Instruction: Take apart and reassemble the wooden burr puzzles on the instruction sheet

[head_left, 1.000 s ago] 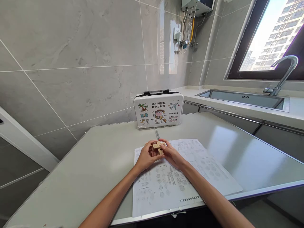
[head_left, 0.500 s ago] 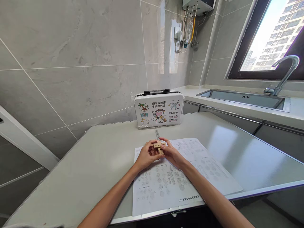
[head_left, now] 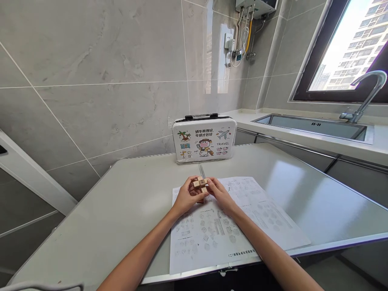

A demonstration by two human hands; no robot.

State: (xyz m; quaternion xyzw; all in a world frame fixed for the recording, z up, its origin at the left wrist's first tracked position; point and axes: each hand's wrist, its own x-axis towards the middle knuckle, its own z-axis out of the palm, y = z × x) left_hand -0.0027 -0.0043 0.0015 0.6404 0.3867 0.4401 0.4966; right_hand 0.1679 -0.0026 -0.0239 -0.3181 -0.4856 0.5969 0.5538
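Observation:
A small wooden interlocking puzzle of light wooden pieces is held between both hands, over the printed paper sheet. My left hand is curled around its left side, the thumb lying across the near side. Against the right side press the fingers of my right hand. A darker block face with a printed mark shows on top, and a dark reddish-brown bit is visible under the left thumb. My fingers hide the puzzle's lower and far parts. The sheet carries rows of small diagrams, upside down to me.
A white carry case with cartoon prints stands at the table's back, by the tiled wall. The light folding table has a seam running through its middle. To the right are a counter with a sink and a faucet.
The puzzle has turned in my hands, bringing a marked darker face to the top. My right fingers have shifted along its right side. The view has moved slightly.

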